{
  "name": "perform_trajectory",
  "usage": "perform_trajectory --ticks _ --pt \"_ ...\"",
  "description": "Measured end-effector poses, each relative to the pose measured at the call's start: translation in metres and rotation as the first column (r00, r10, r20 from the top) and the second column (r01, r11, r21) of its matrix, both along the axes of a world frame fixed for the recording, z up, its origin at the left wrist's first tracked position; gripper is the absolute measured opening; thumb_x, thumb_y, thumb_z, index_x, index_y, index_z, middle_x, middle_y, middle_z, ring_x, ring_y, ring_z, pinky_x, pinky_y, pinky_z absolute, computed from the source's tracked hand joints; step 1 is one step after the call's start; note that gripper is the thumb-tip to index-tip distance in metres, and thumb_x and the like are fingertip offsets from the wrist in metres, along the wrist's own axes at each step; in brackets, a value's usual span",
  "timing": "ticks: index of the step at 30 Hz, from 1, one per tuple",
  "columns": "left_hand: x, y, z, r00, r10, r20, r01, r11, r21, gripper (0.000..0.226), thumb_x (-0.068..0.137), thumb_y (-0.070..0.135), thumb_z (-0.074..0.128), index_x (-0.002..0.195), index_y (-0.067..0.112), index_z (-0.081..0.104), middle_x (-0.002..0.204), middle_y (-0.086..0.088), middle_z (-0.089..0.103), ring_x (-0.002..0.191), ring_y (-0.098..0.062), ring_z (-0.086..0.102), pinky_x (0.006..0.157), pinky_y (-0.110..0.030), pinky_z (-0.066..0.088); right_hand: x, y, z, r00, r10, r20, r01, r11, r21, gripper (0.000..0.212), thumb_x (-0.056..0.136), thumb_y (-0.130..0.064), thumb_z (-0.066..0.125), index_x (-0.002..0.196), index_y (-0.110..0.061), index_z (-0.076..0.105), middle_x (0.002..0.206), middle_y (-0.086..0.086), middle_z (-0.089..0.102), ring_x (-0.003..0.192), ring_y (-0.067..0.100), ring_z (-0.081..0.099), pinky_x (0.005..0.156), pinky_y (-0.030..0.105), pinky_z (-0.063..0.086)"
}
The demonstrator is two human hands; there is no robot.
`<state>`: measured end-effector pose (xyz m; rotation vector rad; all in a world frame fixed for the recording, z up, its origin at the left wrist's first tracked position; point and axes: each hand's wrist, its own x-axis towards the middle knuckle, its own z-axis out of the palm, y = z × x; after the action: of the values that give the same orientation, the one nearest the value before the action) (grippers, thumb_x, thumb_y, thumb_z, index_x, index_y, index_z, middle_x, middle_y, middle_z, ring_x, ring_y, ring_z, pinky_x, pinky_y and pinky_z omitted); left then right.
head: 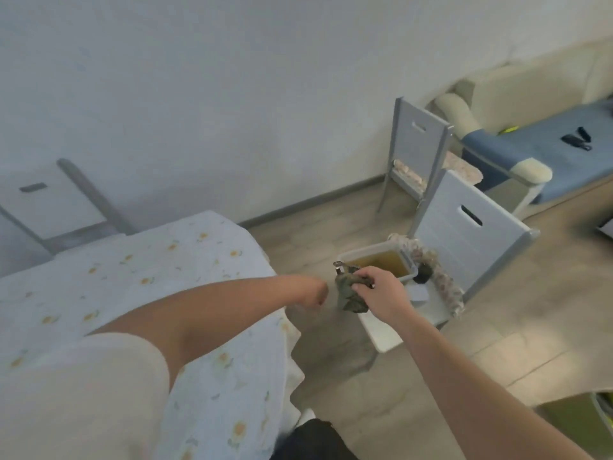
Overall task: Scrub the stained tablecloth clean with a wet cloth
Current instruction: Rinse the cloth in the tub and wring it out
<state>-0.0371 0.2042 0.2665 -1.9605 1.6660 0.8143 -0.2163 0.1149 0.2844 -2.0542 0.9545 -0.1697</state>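
Wringing's next, I think: right hand grips wet cloth by water tub; squeeze drips out b4 rubbing tablecloth. Left hand blurry, can't tell.

This is a home's living and dining room, shown by a flower-printed tablecloth, grey dining chairs, a cream sofa and a wood-look floor.

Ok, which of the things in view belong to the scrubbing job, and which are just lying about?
Job in hand:
- dark cloth, held in the right hand
- tub of yellowish water
- flowered tablecloth

Lying about:
- far chair
- sofa
- black items on the sofa
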Motion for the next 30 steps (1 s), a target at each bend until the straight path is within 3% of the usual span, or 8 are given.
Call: perform_trajectory --ticks 4,7,14,17,20,23,27,30 --pt "0.018 -0.063 0.030 0.985 -0.114 0.126 0.121 0.992 -0.048 0.026 0.098 0.015 0.056 0.116 0.002 0.067 0.107 -0.014 0.067 0.096 -0.033 0.064 0.070 -0.036 0.042 0.015 -0.058 -0.006 0.999 -0.046 -0.018 0.046 0.999 0.004 0.027 0.093 -0.022 0.068 0.120 -0.020 0.068 0.107 -0.005 0.067 0.102 0.019 0.062 0.092 0.035 0.052" --pt "0.044 -0.104 0.038 0.979 -0.135 0.156 0.141 0.990 -0.029 0.026 0.098 0.020 0.056 0.118 0.008 0.067 0.112 -0.010 0.067 0.100 -0.034 0.066 0.077 -0.040 0.055 0.036 -0.100 -0.010 0.999 -0.023 -0.032 0.024 0.999 0.034 0.030 0.094 -0.023 0.067 0.125 -0.021 0.067 0.105 -0.007 0.065 0.102 0.019 0.063 0.093 0.036 0.053" --pt "0.081 -0.187 0.014 0.994 0.110 0.000 -0.109 0.985 -0.135 0.056 0.098 0.022 0.060 0.150 0.012 0.041 0.143 -0.013 0.053 0.125 -0.032 0.056 0.091 -0.039 0.047 0.085 -0.222 -0.039 0.992 0.123 -0.022 -0.118 0.982 0.150 0.025 0.098 -0.025 0.062 0.123 -0.028 0.063 0.103 -0.012 0.062 0.096 0.011 0.058 0.082 0.026 0.044" --pt "0.081 -0.212 -0.016 0.963 0.251 -0.093 -0.263 0.952 -0.156 0.060 0.098 0.022 0.062 0.152 0.013 0.038 0.147 -0.013 0.049 0.129 -0.030 0.053 0.103 -0.041 0.047 0.092 -0.266 -0.072 0.981 0.191 -0.026 -0.183 0.965 0.185 0.025 0.096 -0.021 0.064 0.119 -0.029 0.065 0.103 -0.011 0.064 0.094 0.011 0.059 0.079 0.025 0.045" --pt "0.076 -0.240 -0.063 0.923 0.349 -0.160 -0.364 0.928 -0.078 0.061 0.097 0.025 0.062 0.152 0.017 0.036 0.144 -0.012 0.052 0.125 -0.031 0.056 0.098 -0.044 0.050 0.096 -0.308 -0.127 0.958 0.261 -0.116 -0.217 0.929 0.300 0.029 0.091 -0.010 0.061 0.109 -0.032 0.069 0.106 -0.006 0.068 0.087 0.014 0.067 0.067 0.026 0.056" --pt "0.086 -0.262 -0.114 0.935 0.286 -0.212 -0.290 0.957 0.011 0.060 0.098 0.032 0.061 0.151 0.016 0.038 0.146 -0.012 0.051 0.127 -0.032 0.056 0.100 -0.045 0.049 0.106 -0.338 -0.179 0.931 0.319 -0.175 -0.225 0.883 0.412 0.040 0.086 0.003 0.051 0.094 -0.032 0.071 0.101 -0.004 0.067 0.068 0.018 0.070 0.062 0.033 0.060" --pt "0.113 -0.296 -0.205 0.930 0.288 -0.231 -0.282 0.958 0.058 0.061 0.096 0.033 0.065 0.147 0.012 0.039 0.142 -0.011 0.050 0.124 -0.033 0.057 0.091 -0.041 0.049 0.133 -0.372 -0.264 0.895 0.390 -0.216 -0.281 0.870 0.405 0.047 0.083 0.003 0.049 0.098 -0.038 0.068 0.104 -0.005 0.067 0.082 0.014 0.063 0.063 0.025 0.050" --pt "0.118 -0.318 -0.263 0.886 0.331 -0.326 -0.331 0.942 0.058 0.085 0.090 0.036 0.072 0.158 0.014 0.026 0.155 -0.009 0.043 0.135 -0.028 0.049 0.103 -0.037 0.046 0.144 -0.383 -0.318 0.889 0.390 -0.240 -0.263 0.864 0.430 0.053 0.085 0.003 0.053 0.119 -0.036 0.061 0.116 -0.005 0.064 0.104 0.020 0.062 0.084 0.034 0.055"
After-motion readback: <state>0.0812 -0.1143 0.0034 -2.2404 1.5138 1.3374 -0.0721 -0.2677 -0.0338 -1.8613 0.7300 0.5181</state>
